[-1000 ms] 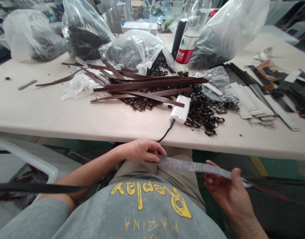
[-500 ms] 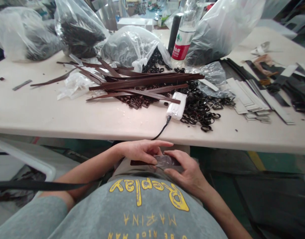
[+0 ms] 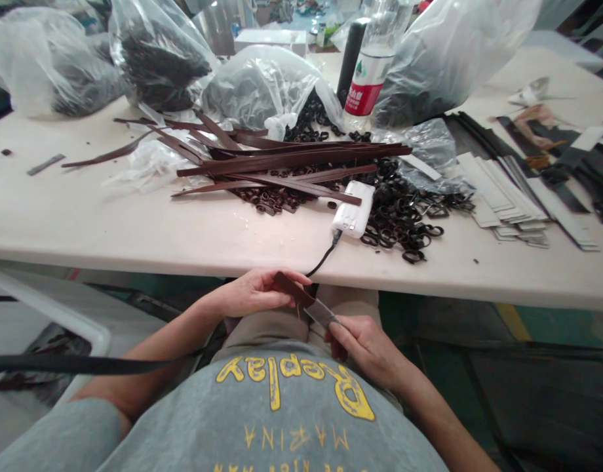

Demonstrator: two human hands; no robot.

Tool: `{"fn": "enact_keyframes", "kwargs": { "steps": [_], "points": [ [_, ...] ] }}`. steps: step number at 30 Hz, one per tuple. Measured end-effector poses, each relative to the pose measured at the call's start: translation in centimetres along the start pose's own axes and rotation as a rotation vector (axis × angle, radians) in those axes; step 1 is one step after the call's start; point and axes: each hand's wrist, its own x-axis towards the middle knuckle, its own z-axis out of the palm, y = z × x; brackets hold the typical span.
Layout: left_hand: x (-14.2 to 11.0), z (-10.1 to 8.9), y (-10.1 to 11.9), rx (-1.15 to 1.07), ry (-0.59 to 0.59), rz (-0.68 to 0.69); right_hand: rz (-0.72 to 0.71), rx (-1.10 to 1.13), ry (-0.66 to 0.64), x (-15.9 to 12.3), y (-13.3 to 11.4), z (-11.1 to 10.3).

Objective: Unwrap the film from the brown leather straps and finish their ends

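Observation:
Over my lap, below the table edge, I hold a short dark brown strap (image 3: 292, 288) on a slant. A strip of clear plastic (image 3: 321, 314) covers or adjoins its lower right end; I cannot tell exactly how they join. My left hand (image 3: 255, 292) is closed about the strap's upper part, thumb on the near side and fingers partly hidden behind it. My right hand (image 3: 364, 341) pinches the plastic's lower end between thumb and fingers. A thin loose thread seems to hang by the strap's edge.
On the table (image 3: 134, 229) lie long brown strips (image 3: 282, 160), black loops (image 3: 404, 226), a white power bank (image 3: 353, 210) with a black cable (image 3: 326, 254), and pale strips (image 3: 503, 196). Stuffed plastic bags (image 3: 158, 65) and a bottle (image 3: 365, 92) stand behind.
The strap has turned from nearly level to slanted, its left end now raised. My left hand has shifted left, and my right hand has moved down to the plastic's end.

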Motion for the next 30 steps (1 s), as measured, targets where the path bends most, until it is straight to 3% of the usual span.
{"fn": "enact_keyframes", "kwargs": {
  "steps": [2,5,10,15,20,30],
  "points": [
    [-0.1,0.2,-0.4,-0.056,0.000,-0.041,0.053,0.133,-0.068,0.2,-0.1,0.1],
    [0.6,1.1,-1.9,-0.119,0.091,-0.094,0.108,0.235,-0.102,0.7,-0.6,0.2],
    [2.0,2.9,-3.8,-0.165,0.137,-0.143,0.087,0.202,-0.073,1.7,-1.6,0.3],
    [2.3,3.1,-3.6,-0.146,0.186,-0.164,0.022,0.139,0.042,2.2,-1.6,0.6],
    [2.2,2.7,-3.7,-0.122,0.192,-0.179,0.034,0.137,0.075,2.1,-0.9,1.0],
    [1.4,2.2,-2.4,-0.070,0.148,-0.173,0.058,0.224,0.000,1.5,-0.7,-0.5]
  ]
}}
